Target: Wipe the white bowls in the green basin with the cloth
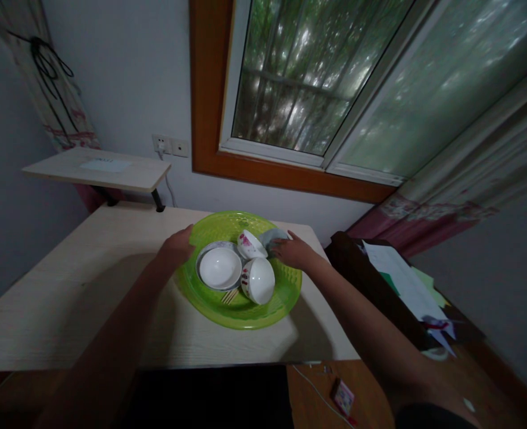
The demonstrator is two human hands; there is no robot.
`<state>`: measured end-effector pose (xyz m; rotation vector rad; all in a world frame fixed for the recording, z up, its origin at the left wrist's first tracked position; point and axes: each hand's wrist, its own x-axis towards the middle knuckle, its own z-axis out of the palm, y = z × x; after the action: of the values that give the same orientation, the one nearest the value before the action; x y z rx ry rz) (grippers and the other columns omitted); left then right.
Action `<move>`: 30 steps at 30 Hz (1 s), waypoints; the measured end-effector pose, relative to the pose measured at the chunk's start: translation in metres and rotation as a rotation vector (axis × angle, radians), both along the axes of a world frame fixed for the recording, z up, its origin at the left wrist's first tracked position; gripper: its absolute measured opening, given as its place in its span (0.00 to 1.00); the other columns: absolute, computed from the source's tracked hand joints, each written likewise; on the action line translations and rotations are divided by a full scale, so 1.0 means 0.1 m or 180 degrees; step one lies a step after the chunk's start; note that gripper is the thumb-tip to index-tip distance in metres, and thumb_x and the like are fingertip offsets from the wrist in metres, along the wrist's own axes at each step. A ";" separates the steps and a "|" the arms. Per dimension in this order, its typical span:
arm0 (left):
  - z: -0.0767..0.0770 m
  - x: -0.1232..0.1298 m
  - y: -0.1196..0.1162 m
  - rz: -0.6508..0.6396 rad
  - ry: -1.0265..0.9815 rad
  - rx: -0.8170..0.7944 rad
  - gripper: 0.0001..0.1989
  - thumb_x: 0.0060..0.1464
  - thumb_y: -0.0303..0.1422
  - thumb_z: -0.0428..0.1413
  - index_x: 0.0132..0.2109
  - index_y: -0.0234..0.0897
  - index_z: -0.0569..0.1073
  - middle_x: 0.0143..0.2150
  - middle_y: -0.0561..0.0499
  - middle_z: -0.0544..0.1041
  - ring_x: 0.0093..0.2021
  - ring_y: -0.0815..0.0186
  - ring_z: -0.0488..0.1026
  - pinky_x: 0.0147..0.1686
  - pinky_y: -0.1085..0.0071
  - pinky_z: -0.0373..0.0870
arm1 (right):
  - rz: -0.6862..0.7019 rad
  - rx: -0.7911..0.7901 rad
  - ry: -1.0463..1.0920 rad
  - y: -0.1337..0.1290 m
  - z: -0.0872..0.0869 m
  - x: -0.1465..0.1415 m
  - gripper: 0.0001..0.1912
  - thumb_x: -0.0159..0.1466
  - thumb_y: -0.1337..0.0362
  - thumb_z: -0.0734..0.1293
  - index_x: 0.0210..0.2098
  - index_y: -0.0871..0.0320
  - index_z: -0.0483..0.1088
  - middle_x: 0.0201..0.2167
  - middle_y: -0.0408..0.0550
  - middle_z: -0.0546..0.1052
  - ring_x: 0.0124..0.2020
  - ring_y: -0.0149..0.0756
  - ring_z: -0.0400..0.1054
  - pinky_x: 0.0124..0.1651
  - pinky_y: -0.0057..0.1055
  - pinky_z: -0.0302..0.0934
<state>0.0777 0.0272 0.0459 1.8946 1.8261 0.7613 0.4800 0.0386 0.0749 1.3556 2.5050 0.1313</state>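
A round green plastic basin (245, 320) sits on the pale wooden desk. Inside it a white bowl (221, 268) rests in a larger patterned dish (200, 275). Two more white bowls lie tilted beside them: a flower-printed bowl (251, 244) at the back and a patterned bowl (258, 281) in front. The ends of several chopsticks (230, 296) show under the dish. My left hand (179, 245) is closed on the basin's left rim, its fingertips blurred. At the right rear, my right hand (292, 250) has its fingers closed on a grey cloth (272, 236).
A small raised shelf (97, 168) with a paper label stands at the desk's back left. Behind are a wall socket (161, 143) and a window. Right of the desk, papers (399, 280) lie on a dark brown piece of furniture. A cable (319, 393) and small box lie on the floor.
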 end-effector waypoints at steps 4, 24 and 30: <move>0.05 -0.01 0.13 -0.0145 0.0115 -0.0246 0.36 0.55 0.26 0.65 0.71 0.39 0.77 0.68 0.39 0.83 0.72 0.47 0.77 0.71 0.57 0.71 | 0.0298 0.0110 0.0111 0.26 -0.04 -0.09 0.23 0.74 0.72 0.65 0.59 0.48 0.85 0.70 0.53 0.81 0.70 0.48 0.76 0.85 0.56 0.44; -0.13 0.17 0.20 0.0185 0.0472 -0.0373 0.40 0.59 0.24 0.56 0.78 0.34 0.68 0.66 0.29 0.82 0.67 0.43 0.80 0.66 0.55 0.74 | -0.0040 -0.0361 0.0187 -0.44 -0.02 0.07 0.17 0.78 0.61 0.66 0.40 0.47 0.88 0.50 0.52 0.89 0.57 0.53 0.83 0.83 0.62 0.49; -0.15 0.15 0.22 0.0146 0.0527 -0.0364 0.39 0.58 0.22 0.57 0.76 0.34 0.70 0.69 0.30 0.80 0.69 0.44 0.79 0.68 0.56 0.73 | -0.0058 -0.0906 0.0174 -0.61 0.04 0.02 0.18 0.78 0.62 0.66 0.36 0.48 0.87 0.41 0.51 0.89 0.50 0.50 0.84 0.83 0.67 0.45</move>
<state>0.0923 0.0488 0.0314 1.8969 1.9733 0.5156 0.4820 -0.0222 0.0790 1.2788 2.4392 -0.2598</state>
